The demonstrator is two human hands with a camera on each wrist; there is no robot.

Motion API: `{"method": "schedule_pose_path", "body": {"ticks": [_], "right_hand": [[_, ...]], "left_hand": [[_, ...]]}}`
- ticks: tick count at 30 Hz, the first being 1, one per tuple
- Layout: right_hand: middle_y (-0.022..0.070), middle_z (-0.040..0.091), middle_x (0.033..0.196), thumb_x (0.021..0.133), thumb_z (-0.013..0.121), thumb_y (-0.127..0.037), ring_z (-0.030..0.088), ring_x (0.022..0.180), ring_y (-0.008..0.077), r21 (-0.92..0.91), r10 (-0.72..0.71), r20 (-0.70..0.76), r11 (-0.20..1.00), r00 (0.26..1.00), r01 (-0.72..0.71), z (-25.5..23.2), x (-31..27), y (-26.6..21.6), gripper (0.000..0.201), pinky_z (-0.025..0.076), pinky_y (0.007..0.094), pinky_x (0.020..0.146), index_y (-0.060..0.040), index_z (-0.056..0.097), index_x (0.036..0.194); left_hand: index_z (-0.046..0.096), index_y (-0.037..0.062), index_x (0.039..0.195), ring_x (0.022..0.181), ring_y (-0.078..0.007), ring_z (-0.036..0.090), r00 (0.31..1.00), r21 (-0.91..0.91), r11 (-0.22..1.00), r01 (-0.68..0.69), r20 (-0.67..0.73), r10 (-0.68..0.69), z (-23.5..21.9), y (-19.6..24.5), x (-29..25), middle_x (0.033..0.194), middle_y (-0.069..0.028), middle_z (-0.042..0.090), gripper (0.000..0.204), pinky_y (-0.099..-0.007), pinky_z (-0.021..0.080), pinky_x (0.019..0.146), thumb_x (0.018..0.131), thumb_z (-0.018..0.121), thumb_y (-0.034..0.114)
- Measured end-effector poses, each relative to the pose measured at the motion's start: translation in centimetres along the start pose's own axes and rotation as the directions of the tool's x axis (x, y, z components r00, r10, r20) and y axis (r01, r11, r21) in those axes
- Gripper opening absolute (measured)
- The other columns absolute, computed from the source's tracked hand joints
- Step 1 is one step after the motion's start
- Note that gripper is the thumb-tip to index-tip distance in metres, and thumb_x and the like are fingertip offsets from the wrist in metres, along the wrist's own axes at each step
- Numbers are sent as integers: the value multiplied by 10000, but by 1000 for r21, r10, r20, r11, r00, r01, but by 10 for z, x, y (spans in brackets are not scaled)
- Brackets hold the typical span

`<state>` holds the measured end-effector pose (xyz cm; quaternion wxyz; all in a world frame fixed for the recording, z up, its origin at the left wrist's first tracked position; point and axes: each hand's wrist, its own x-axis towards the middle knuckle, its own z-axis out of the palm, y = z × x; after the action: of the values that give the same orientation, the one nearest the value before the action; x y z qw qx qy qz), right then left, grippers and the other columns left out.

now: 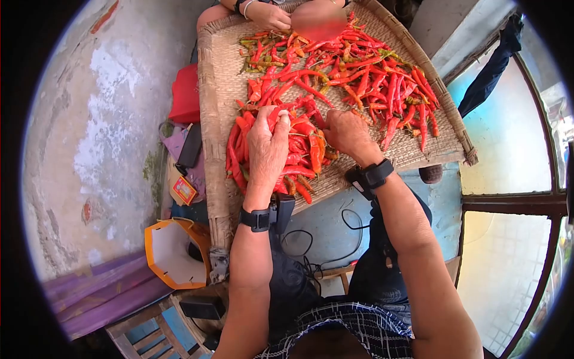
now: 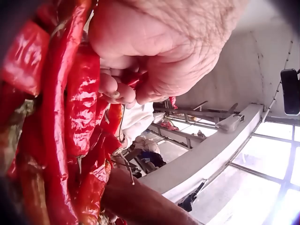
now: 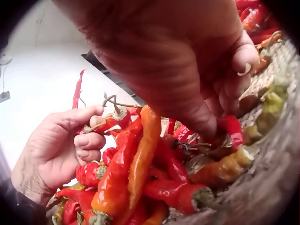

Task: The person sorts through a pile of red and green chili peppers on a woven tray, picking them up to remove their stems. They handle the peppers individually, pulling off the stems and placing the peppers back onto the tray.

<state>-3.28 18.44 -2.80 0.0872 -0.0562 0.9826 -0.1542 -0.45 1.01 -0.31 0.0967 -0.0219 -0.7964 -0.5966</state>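
My left hand (image 1: 267, 140) holds red chili peppers (image 1: 275, 118) between thumb and curled fingers, over the near-left heap of chilies (image 2: 56, 117). In the right wrist view, that hand's fingertips pinch close to the stems, and one thin chili (image 3: 78, 89) sticks up behind it. My right hand (image 1: 351, 134) is low over the woven tray (image 1: 353, 173), just right of the heap. Its thumb and fingers close around a short red chili (image 3: 231, 130), partly hidden by the hand. An orange chili (image 3: 144, 150) lies across the heap between both hands.
More chilies (image 1: 388, 84) spread over the tray's far side, where another person's hand (image 1: 269, 16) works at the rim. A peeling wall (image 1: 113, 119) is on the left, a window (image 1: 508, 131) on the right. An orange-edged box (image 1: 179, 251) stands by the tray's near-left corner.
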Motion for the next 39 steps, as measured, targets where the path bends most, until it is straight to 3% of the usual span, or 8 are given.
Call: {"method": "schedule_pose_path", "body": {"ticks": [14,20,22,25,28,31,36,39], "right_hand": [[195,650,834,734,651,-165,644,800,314,442,-110,-67,888,992,128,-40,-17,28,263,501,393,708,-7,605,939],[8,577,759,812,628,-69,528,631,106,942,346,-197,-194,917,275,-52,-4,58,227,423,229,542,5,573,1019],[8,578,766,845,636,-107,523,633,91,887,592,-122,-295,796,355,-53,0,58,301,419,210,529,15,532,1099],[31,597,792,852,645,-141,552,662,109,966,408,-142,-143,902,217,-45,-4,59,399,438,217,542,43,498,1175],[40,624,771,832,678,-233,586,681,150,841,-54,-91,530,994,106,-41,-24,26,320,452,278,561,-2,623,1046],[118,618,715,790,697,-213,554,621,171,635,-275,39,749,961,188,-17,-28,3,242,462,338,602,1,625,876],[68,585,661,814,679,-181,517,565,143,688,-232,-85,690,969,226,-12,-22,-11,202,452,321,561,5,609,847],[-24,573,694,880,639,-161,486,601,45,911,-56,-232,336,971,237,-36,-22,-14,181,410,228,522,19,619,882]], "left_hand": [[588,-10,1008,666,-141,582,992,36,997,-68,-108,71,-3,-2,1,770,-93,638,251,-287,463,607,899,586,216],[584,11,994,609,-85,499,996,-83,996,31,-77,-38,-5,-1,1,725,-23,573,232,-244,404,545,931,553,232],[583,42,955,539,-31,410,997,-143,989,23,-76,-34,-3,0,-1,674,33,507,201,-196,337,474,946,535,236],[572,59,913,516,-39,443,993,-306,950,66,-73,-92,-2,7,-2,659,24,508,208,-194,348,453,952,524,258],[571,57,916,515,-39,445,992,-317,947,50,-93,-83,-4,2,0,657,24,506,220,-191,349,454,955,519,267],[567,55,914,511,-39,444,990,-358,933,24,-118,-71,-6,2,-1,658,24,508,233,-188,349,453,957,514,278],[549,57,938,498,-48,432,977,-447,895,7,-186,-100,-12,7,0,676,17,512,220,-190,339,440,961,500,271],[545,41,964,494,-48,435,944,-498,862,-97,-321,-79,-16,12,1,725,-3,534,236,-189,342,420,971,480,268]]}}
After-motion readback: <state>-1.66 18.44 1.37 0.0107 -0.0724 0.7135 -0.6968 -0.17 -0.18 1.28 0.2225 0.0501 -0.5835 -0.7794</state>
